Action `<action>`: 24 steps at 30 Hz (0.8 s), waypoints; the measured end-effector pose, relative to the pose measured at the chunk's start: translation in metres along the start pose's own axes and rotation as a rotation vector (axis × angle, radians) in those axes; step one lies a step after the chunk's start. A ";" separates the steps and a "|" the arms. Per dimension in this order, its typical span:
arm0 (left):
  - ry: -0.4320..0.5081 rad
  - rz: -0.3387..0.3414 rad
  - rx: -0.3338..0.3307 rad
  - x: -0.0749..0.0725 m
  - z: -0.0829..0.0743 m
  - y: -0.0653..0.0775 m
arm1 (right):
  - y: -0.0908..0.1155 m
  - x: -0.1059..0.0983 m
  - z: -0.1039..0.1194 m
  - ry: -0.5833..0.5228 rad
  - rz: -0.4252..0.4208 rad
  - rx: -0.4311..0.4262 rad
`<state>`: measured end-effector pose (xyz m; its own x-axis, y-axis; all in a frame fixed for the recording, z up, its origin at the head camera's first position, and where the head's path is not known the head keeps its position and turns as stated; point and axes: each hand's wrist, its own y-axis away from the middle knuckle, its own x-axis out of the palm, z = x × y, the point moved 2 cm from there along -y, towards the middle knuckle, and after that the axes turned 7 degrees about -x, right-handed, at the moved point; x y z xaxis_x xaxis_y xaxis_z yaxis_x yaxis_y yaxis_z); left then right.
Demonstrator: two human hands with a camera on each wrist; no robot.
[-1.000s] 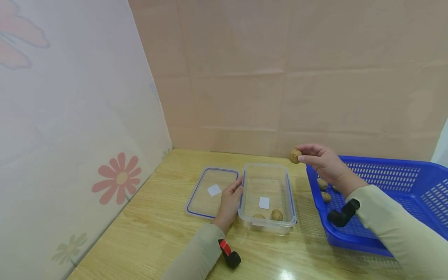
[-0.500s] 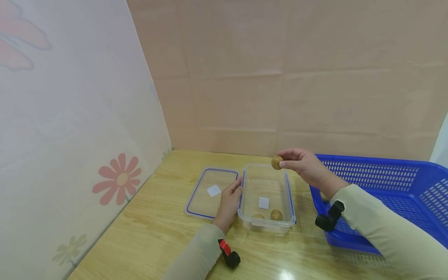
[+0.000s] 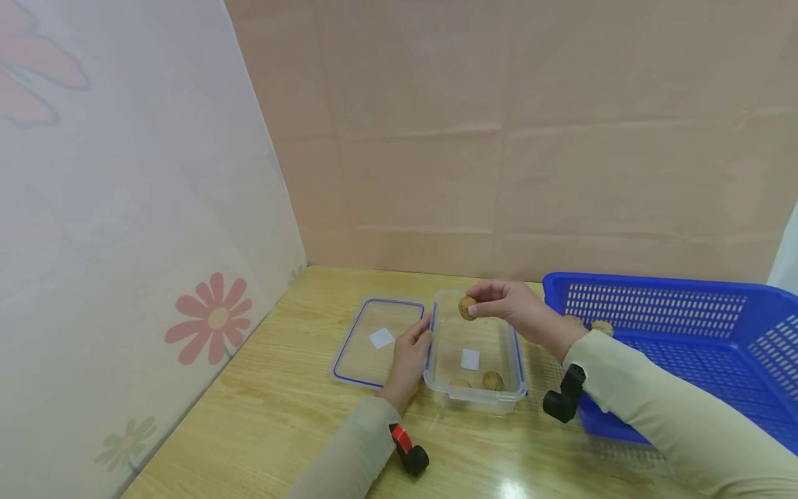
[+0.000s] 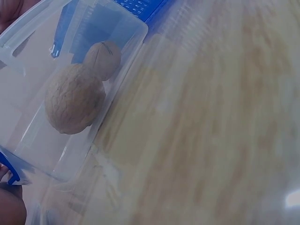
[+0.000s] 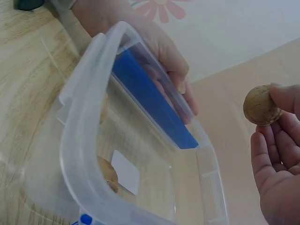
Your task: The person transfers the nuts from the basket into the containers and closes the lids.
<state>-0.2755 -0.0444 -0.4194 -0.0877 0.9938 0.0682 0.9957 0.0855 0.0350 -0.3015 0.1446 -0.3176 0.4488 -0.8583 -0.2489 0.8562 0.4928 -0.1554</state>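
Note:
My right hand (image 3: 520,310) pinches a walnut (image 3: 467,308) between thumb and fingertips, over the far part of a clear plastic box (image 3: 477,396). In the right wrist view this walnut (image 5: 259,106) shows whole beyond the box rim. My left hand (image 3: 409,359) rests along the outside of the box's left wall, its fingers extended against the side; the right wrist view shows them partly through the clear plastic. Inside the box, two walnuts lie at the near end, one of them a walnut (image 3: 492,380) at the right. A white label (image 3: 470,360) shows on the box floor.
Left of the box lies its clear lid (image 3: 358,357) with a blue seal and a white label. A blue perforated basket (image 3: 661,281) stands at the right, with walnuts (image 3: 602,327) near its left end, partly behind the right arm. Walls border the wooden table (image 3: 249,423).
My right hand has carried the walnut leftward from near the basket's edge to over the box, lowering it somewhat. My left hand and the box stay in place.

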 end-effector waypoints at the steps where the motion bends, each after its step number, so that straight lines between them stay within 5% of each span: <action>1: -0.002 -0.001 -0.002 0.000 0.000 0.000 | 0.000 0.001 0.000 0.005 0.008 0.001; 24: 0.020 0.016 0.016 0.000 -0.001 0.001 | 0.004 0.003 0.002 0.034 -0.026 0.005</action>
<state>-0.2747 -0.0447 -0.4184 -0.0719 0.9935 0.0886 0.9973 0.0705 0.0181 -0.2964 0.1434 -0.3167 0.4177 -0.8653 -0.2771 0.8688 0.4697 -0.1571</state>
